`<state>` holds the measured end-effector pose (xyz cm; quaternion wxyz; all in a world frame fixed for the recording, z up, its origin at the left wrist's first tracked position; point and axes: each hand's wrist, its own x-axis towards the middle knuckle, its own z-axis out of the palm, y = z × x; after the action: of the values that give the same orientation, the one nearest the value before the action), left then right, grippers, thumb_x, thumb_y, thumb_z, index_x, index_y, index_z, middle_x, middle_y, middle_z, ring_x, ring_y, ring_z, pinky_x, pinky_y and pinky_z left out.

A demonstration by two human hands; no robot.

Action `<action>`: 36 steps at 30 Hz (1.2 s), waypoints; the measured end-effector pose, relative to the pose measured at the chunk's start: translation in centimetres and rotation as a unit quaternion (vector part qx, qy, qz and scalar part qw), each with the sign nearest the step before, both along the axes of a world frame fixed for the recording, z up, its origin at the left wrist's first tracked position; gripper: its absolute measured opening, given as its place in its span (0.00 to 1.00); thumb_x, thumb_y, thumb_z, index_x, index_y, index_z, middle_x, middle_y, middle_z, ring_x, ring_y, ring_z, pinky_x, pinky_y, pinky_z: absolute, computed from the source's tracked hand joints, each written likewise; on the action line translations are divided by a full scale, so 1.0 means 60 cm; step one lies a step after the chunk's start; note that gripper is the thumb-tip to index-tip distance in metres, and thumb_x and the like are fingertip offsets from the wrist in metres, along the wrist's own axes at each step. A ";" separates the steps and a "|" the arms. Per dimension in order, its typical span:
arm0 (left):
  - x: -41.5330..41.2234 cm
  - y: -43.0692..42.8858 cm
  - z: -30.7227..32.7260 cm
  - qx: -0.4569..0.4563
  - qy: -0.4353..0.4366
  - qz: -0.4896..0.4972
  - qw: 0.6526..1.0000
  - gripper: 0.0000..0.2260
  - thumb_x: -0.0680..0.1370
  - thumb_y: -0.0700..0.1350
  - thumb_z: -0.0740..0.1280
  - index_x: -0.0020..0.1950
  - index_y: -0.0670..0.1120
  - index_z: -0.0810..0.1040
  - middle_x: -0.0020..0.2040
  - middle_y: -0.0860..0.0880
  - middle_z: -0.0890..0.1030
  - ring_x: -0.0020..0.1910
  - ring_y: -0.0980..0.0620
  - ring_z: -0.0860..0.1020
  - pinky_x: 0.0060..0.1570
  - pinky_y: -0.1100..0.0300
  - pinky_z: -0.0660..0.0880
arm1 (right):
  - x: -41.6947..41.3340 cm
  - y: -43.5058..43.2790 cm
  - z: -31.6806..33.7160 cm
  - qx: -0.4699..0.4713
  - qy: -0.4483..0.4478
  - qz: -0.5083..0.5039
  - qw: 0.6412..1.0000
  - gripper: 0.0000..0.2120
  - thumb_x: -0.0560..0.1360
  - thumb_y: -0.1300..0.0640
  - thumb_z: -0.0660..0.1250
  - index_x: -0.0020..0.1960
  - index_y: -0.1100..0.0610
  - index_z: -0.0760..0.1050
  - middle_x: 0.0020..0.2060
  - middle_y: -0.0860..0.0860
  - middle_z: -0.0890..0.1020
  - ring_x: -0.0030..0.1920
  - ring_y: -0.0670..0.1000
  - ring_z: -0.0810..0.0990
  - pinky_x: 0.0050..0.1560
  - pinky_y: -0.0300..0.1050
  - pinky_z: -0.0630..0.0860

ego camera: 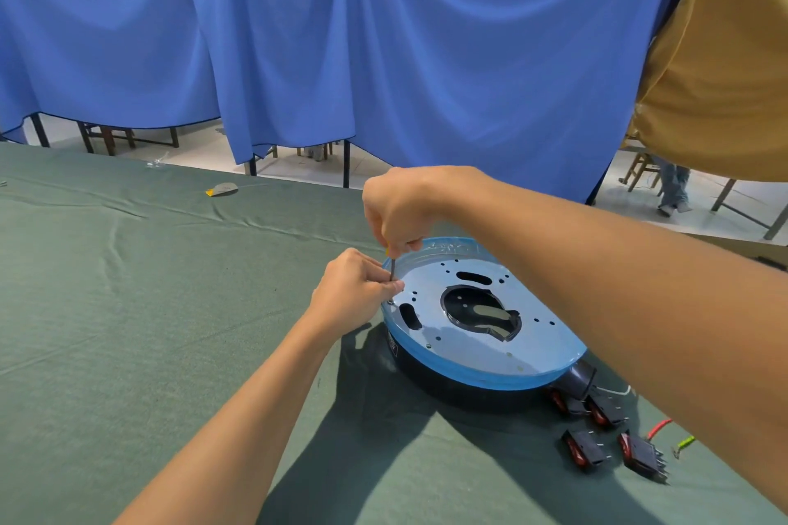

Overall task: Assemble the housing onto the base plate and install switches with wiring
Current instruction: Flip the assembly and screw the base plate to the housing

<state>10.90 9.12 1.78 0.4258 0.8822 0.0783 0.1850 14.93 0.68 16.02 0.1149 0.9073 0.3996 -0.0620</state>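
Hands hold a screwdriver at the left edge of the plate.
Left hand pinches its shaft low, right hand grips the handle above; black switches lie nearer, and the blue plate sits on the black housing.

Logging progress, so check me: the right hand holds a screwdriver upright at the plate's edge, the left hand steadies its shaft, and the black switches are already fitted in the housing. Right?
Not the switches: the head view shows them lying loose on the green cloth beside the housing. The right hand does hold the screwdriver upright at the plate edge, the left hand steadying its shaft.
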 end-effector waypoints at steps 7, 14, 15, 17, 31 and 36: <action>-0.009 -0.002 -0.021 -0.062 -0.066 0.054 0.994 0.05 0.69 0.52 0.76 0.35 0.59 0.83 0.33 0.60 0.82 0.38 0.60 0.80 0.43 0.55 0.78 | -0.005 0.038 -0.009 -0.027 0.031 -0.086 0.996 0.11 0.72 0.69 0.57 0.33 0.61 0.73 0.22 0.50 0.80 0.20 0.47 0.70 0.21 0.32 0.64; -0.011 -0.010 -0.058 -0.117 -0.161 0.042 0.979 0.05 0.73 0.56 0.70 0.46 0.60 0.84 0.42 0.57 0.84 0.44 0.60 0.81 0.49 0.53 0.79 | 0.007 0.005 0.000 -0.017 0.097 -0.141 0.985 0.06 0.78 0.59 0.65 0.47 0.63 0.76 0.31 0.56 0.77 0.25 0.51 0.67 0.29 0.40 0.66; -0.013 -0.011 -0.063 -0.154 -0.179 0.045 0.971 0.11 0.74 0.57 0.67 0.53 0.56 0.83 0.41 0.56 0.84 0.43 0.59 0.82 0.47 0.56 0.79 | 0.005 0.000 0.001 -0.033 0.091 -0.132 0.987 0.07 0.78 0.58 0.66 0.45 0.62 0.75 0.31 0.55 0.76 0.26 0.52 0.68 0.29 0.40 0.67; -0.010 -0.011 -0.071 -0.196 -0.190 0.058 0.960 0.16 0.77 0.57 0.63 0.59 0.51 0.80 0.38 0.56 0.84 0.37 0.59 0.82 0.41 0.65 0.76 | 0.008 -0.005 0.001 -0.042 0.057 -0.104 0.992 0.09 0.76 0.57 0.68 0.40 0.62 0.75 0.31 0.54 0.76 0.27 0.53 0.70 0.29 0.40 0.69; -0.007 -0.007 -0.081 -0.161 -0.139 0.029 0.977 0.12 0.81 0.49 0.63 0.56 0.44 0.83 0.43 0.51 0.85 0.36 0.60 0.81 0.37 0.70 0.75 | 0.011 0.000 -0.007 0.059 0.021 -0.036 0.997 0.06 0.73 0.60 0.72 0.40 0.60 0.76 0.30 0.53 0.78 0.27 0.50 0.80 0.27 0.38 0.75; -0.008 -0.007 -0.083 -0.172 -0.137 0.031 0.975 0.12 0.81 0.49 0.63 0.56 0.45 0.83 0.42 0.53 0.85 0.36 0.58 0.82 0.37 0.66 0.77 | 0.013 -0.009 -0.037 0.100 -0.107 -0.007 0.989 0.14 0.76 0.55 0.64 0.34 0.57 0.65 0.33 0.53 0.71 0.31 0.53 0.73 0.27 0.41 0.66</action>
<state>10.44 8.72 -3.21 0.5717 0.7593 0.0767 0.3013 15.71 0.13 13.81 0.0651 0.9184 0.3830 0.0751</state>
